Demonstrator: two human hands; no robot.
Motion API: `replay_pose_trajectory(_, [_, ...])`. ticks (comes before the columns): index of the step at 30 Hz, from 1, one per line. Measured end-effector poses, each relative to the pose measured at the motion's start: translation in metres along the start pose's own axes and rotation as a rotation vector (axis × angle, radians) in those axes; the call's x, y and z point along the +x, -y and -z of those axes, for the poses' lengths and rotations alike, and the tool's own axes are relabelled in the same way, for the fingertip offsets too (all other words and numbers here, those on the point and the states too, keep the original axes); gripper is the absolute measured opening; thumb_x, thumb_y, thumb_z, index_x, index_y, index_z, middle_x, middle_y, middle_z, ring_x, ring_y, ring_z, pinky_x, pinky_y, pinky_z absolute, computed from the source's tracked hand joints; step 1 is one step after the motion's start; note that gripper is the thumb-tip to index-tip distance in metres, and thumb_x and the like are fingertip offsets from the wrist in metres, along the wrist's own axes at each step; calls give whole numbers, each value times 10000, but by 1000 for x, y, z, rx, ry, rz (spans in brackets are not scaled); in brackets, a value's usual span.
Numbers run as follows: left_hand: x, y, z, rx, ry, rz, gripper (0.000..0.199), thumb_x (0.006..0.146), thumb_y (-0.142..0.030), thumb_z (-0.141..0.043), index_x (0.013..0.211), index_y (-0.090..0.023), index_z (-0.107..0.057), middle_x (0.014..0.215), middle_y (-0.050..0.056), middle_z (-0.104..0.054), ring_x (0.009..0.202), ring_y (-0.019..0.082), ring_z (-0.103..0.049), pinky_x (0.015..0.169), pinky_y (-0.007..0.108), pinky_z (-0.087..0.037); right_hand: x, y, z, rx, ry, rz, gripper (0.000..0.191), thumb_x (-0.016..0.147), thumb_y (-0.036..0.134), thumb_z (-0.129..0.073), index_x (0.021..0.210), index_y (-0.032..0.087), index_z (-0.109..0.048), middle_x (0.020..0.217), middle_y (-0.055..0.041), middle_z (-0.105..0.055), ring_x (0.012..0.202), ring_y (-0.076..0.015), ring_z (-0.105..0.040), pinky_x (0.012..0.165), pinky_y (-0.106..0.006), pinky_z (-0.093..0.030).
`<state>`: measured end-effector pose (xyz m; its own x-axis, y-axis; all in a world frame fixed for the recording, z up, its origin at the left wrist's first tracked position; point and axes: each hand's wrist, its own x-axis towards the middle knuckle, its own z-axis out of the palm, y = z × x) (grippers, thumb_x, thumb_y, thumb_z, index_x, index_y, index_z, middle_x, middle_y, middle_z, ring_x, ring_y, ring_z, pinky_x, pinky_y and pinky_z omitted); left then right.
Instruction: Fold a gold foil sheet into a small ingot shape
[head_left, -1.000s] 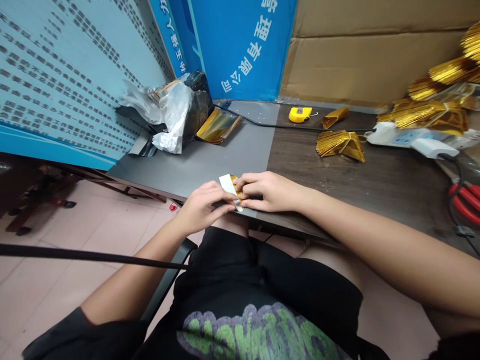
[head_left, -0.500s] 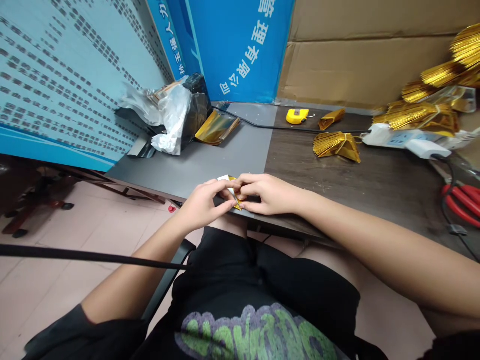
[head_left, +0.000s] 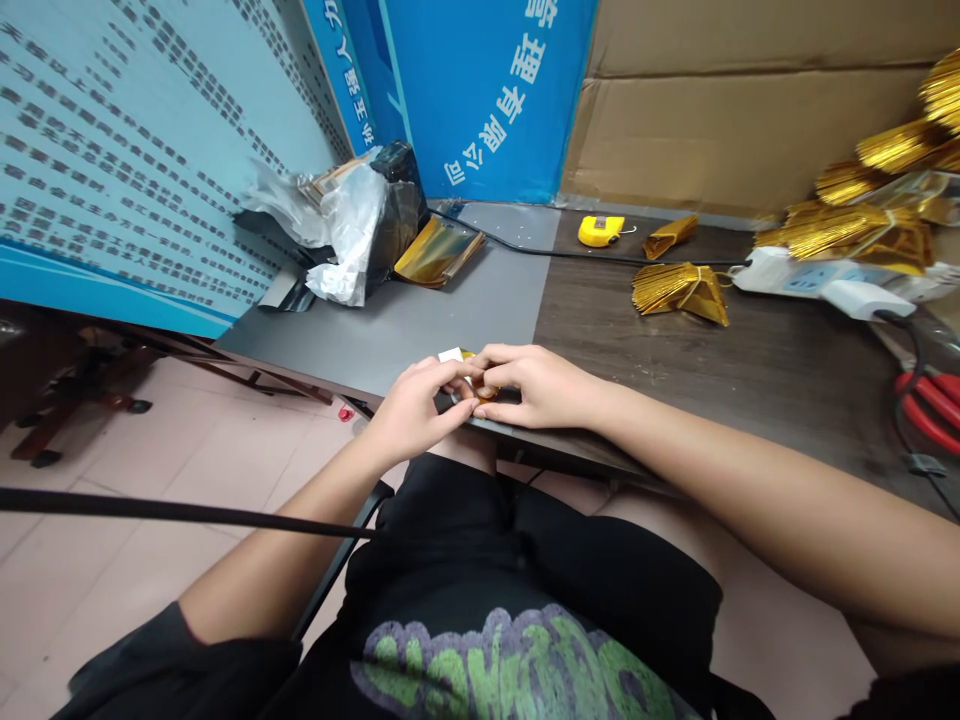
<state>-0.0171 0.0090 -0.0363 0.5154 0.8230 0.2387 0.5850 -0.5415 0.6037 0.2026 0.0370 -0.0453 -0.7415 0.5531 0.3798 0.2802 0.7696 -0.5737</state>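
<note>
Desk edge [head_left: 600, 462]: left hand [head_left: 412, 410] and right hand [head_left: 544, 385] both pinch a small gold foil piece [head_left: 469, 354] there, white paper [head_left: 450, 355] showing, its folds hidden by fingers. Tied gold bundles [head_left: 679, 295] lie well right of it; this piece is still unbundled.

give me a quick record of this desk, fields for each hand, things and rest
left hand: fingers pinching gold foil piece
right hand: fingers closed on the same piece from the other side
things: white paper strip beside the foil, both mostly hidden by the fingers, above the desk edge
rest: tied gold fringed foil bundle, yellow tape measure, white power strip, red-handled pliers, white plastic bag, gold foil sheet
</note>
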Motion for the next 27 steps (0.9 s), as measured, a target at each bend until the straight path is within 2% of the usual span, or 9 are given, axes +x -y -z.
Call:
replay_pose_trajectory(6, [0, 0, -3, 12, 6, 23, 163, 888, -234, -629, 1043, -227, -677, 874, -21, -723, 849, 136, -594, 843, 307, -438, 0, 2, -1, 0, 4, -23, 157, 910, 265, -651, 801, 155, -675, 1024, -94, -671, 892, -202, -665, 818, -340, -517])
replay_pose_trajectory(13, [-9, -4, -9, 290, -38, 120, 206, 951, -355, -571, 1115, -270, -662, 943, 15, -647, 895, 181, -504, 794, 328, -342, 1, 4, -2, -13, -7, -25, 129, 898, 229, -662, 789, 161, -679, 1019, -89, -680, 896, -198, -667, 821, -333, -515])
replay_pose_trajectory(17, [-15, -4, -15, 327, -131, 172, 220, 958, -366, -547, 1131, -268, -639, 951, 23, -632, 916, 196, -493, 814, 339, -346, 3, 4, 0, -6, 15, -36, 124, 888, 214, -671, 775, 160, -676, 995, -92, -675, 907, -207, -667, 844, -350, -520])
replay_pose_trajectory(22, [-22, 6, -15, 383, -299, 238, 148, 940, -254, -524, 978, -234, -666, 833, 23, -608, 862, 194, -498, 771, 330, -337, 3, 1, -2, 12, 33, -51, 114, 860, 201, -709, 765, 155, -668, 978, -85, -660, 911, -204, -667, 843, -342, -520])
replay_pose_trajectory(24, [-23, 10, -10, 356, -319, 190, 154, 946, -237, -517, 945, -221, -670, 819, 20, -599, 837, 181, -515, 774, 328, -367, 3, 1, -2, 4, 34, -46, 115, 861, 205, -711, 765, 157, -668, 979, -87, -662, 934, -213, -672, 855, -345, -521])
replay_pose_trajectory(27, [-23, 13, -3, 274, -290, -4, 179, 970, -227, -507, 1005, -206, -682, 897, 34, -636, 872, 164, -561, 829, 331, -436, 3, -1, 2, 5, 51, -22, 120, 886, 230, -693, 793, 155, -675, 1008, -93, -669, 958, -218, -672, 890, -358, -520])
